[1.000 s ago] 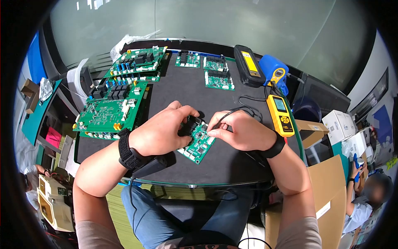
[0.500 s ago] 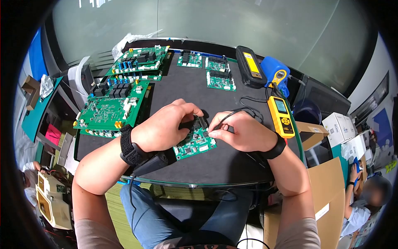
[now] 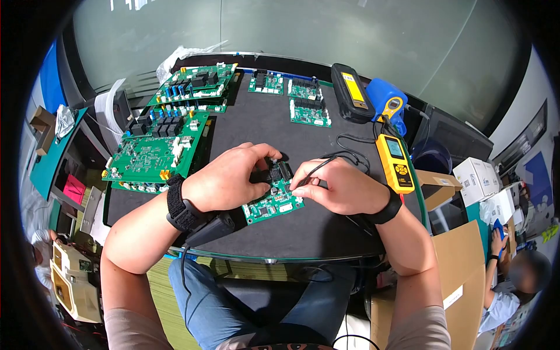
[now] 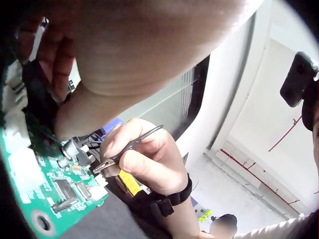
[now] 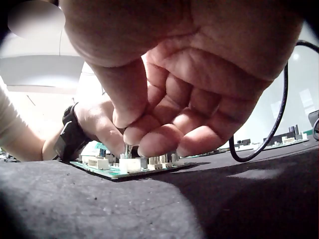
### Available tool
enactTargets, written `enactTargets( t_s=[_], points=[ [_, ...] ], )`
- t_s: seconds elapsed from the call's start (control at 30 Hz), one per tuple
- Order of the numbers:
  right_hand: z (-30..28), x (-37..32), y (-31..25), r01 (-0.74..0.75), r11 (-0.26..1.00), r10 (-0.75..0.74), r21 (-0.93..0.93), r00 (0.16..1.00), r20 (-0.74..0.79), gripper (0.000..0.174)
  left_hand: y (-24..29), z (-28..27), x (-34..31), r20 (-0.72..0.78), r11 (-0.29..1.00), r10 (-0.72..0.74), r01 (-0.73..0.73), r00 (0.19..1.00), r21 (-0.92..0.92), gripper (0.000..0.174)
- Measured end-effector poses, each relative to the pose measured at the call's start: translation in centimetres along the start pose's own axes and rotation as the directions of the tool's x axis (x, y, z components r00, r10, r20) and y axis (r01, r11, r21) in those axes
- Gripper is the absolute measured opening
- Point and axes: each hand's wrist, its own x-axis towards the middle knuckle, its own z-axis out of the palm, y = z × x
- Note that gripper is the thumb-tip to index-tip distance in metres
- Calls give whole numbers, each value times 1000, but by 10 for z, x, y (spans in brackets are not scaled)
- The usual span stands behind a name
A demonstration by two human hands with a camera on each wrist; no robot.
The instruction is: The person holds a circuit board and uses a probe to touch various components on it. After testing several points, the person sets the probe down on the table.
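A small green circuit board (image 3: 265,211) lies on the dark mat between the hands. My left hand (image 3: 224,179) grips its black parts between thumb and fingers, over the board's upper left part. On the right, my right hand (image 3: 347,185) pinches a metal clip (image 4: 105,165) with a black sleeve; its tip is at the white connectors on the board's edge in the left wrist view. The right wrist view has the fingertips of the right hand (image 5: 194,94) low over the board's edge (image 5: 117,172); whether the clip touches metal there cannot be told.
Stacked larger green boards (image 3: 154,156) stand at the left, smaller boards (image 3: 309,111) at the back. At the right are a yellow meter (image 3: 395,163), its black cable (image 3: 356,139), a black case (image 3: 352,92) and a blue device (image 3: 385,99). A black object (image 3: 211,230) lies by the left wrist.
The board has turned, its lower edge now closer to level and its lower end shifted left. The left hand moved slightly with it; the right hand stays nearly in place, pinching the clip.
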Motion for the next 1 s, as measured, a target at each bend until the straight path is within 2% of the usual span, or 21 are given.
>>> enactTargets(
  t_s=[0.1,0.4,0.9,1.0],
  points=[
    [0,0,0,14,1000,-14,-4,1000,-8,11,-10,4,2,-27,998,59,-59,998,-3,59],
    [1,0,1,66,998,-66,-13,997,-24,10,-10,4,2,-32,995,97,-98,995,-26,60],
    [1,0,-1,53,999,-53,0,999,-4,12,-9,3,7,4,991,19,-18,1000,-136,51],
    [1,0,-4,39,999,-39,2,999,-3,11,-10,3,6,-2,994,26,-26,1000,-109,51]
  ],
)
